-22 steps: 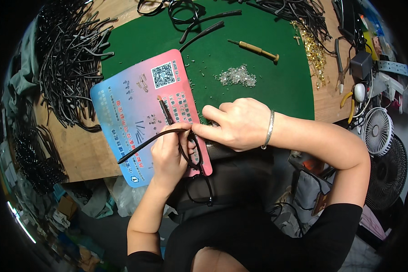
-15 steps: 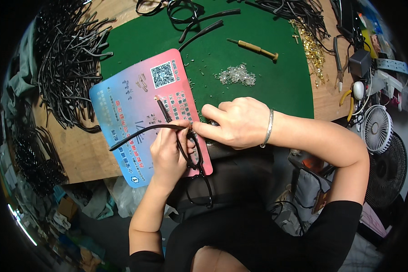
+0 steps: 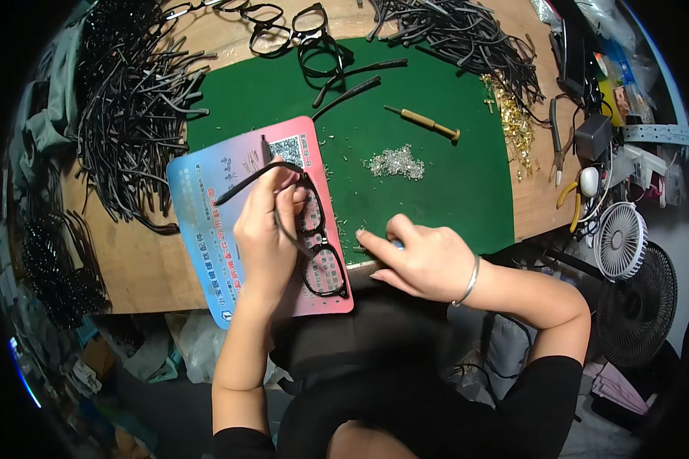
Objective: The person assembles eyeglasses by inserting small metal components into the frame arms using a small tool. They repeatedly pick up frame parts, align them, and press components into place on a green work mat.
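My left hand (image 3: 262, 233) is closed round a pair of black eyeglasses (image 3: 322, 242). One temple arm reaches out to the left above my fingers, and both rims lie to the right of the hand. Beneath them is a pink-and-blue printed mat (image 3: 199, 206) carrying a few tiny metal parts. At the near edge of the green mat (image 3: 459, 199), my right hand (image 3: 429, 264) is bent, its index finger pointing at small loose screws. Something small and bluish shows among its curled fingers, too hidden to name.
A pile of tiny clear or silvery parts (image 3: 397, 163) lies on the green mat, near a brass screwdriver (image 3: 423, 123). Black temple arms (image 3: 142, 115) are heaped at left, and more (image 3: 467, 42) at the back. Gold-coloured parts (image 3: 517, 130), pliers (image 3: 556, 145) and a white fan (image 3: 620, 241) are at right.
My right hand has drawn away from the eyeglasses, right and nearer to me. My left hand has turned the eyeglasses, so both rims now face up over the printed mat. The view has shifted slightly.
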Demonstrator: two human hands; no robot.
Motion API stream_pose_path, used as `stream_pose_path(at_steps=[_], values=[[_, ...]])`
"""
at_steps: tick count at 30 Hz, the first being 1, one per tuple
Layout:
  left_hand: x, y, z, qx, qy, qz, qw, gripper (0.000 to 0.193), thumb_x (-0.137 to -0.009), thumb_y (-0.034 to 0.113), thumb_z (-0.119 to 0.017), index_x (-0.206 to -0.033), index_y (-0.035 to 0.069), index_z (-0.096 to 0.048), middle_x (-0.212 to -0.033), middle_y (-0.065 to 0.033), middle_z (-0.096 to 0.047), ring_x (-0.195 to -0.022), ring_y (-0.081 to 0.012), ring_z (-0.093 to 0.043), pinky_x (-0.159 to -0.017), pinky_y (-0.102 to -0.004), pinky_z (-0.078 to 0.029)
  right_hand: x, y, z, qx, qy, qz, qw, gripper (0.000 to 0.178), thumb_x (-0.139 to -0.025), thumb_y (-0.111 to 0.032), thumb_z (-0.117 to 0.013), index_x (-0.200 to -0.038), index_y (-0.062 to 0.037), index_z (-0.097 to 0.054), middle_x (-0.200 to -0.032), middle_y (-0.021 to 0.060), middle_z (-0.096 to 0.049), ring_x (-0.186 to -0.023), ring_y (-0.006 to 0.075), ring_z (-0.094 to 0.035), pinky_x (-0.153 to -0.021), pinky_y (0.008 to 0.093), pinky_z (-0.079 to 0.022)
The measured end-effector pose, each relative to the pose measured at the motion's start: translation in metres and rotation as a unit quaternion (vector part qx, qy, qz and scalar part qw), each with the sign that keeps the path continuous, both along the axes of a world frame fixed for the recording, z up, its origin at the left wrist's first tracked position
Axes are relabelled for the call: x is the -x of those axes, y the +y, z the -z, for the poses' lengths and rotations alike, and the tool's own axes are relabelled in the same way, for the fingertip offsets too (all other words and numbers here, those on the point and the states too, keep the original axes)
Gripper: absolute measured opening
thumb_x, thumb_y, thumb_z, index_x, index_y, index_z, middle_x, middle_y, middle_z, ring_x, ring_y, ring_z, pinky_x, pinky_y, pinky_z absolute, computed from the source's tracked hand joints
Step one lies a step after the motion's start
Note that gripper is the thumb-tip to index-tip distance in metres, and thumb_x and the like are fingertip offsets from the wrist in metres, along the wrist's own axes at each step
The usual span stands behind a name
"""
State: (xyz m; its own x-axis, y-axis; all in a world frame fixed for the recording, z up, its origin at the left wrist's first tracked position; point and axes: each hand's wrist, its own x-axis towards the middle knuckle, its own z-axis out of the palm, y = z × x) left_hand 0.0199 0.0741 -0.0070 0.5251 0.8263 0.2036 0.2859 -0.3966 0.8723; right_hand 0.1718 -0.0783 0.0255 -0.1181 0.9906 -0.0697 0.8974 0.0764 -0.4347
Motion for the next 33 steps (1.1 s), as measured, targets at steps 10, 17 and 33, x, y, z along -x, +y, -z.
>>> stream_pose_path(at_steps=[10,17,33], values=[[0.059,-0.013,-0.039,0.254,0.105,-0.033,0.961,0.020,-0.094,0.014,-0.050,-0.087,-0.004,-0.057,-0.065,-0.0052,-0.060,-0.057,-0.0085,-0.056,-0.052,-0.0216,-0.043,-0.006,-0.005,-0.001,0.024,0.019,0.071,0.997,0.033,-0.077,-0.014,-0.060,-0.109,-0.0141,-0.055,-0.086,0.0101,-0.047,-0.062,0.0228,-0.060,-0.048,0.0334,-0.049],[0.065,-0.019,0.000,0.070,0.154,0.006,0.986,0.012,-0.087,0.008,-0.057,-0.083,-0.003,-0.061,-0.066,-0.0081,-0.061,-0.057,-0.0120,-0.056,-0.053,-0.0258,-0.044,0.000,-0.010,0.009,-0.061,-0.040,0.061,0.995,0.041,-0.067,-0.014,-0.065,-0.108,-0.0161,-0.058,-0.081,0.0065,-0.046,-0.054,0.0176,-0.053,-0.045,0.0297,-0.045],[0.079,-0.031,-0.027,0.013,0.088,0.168,0.982,0.015,-0.069,0.004,-0.072,-0.082,0.001,-0.067,-0.086,-0.0096,-0.068,-0.084,-0.0245,-0.065,-0.073,-0.0301,-0.052,0.008,-0.012,0.011,-0.050,-0.124,0.059,0.989,0.045,-0.070,-0.012,-0.060,-0.115,-0.0171,-0.058,-0.081,0.0073,-0.047,-0.051,0.0172,-0.051,-0.041,0.0288,-0.043]])
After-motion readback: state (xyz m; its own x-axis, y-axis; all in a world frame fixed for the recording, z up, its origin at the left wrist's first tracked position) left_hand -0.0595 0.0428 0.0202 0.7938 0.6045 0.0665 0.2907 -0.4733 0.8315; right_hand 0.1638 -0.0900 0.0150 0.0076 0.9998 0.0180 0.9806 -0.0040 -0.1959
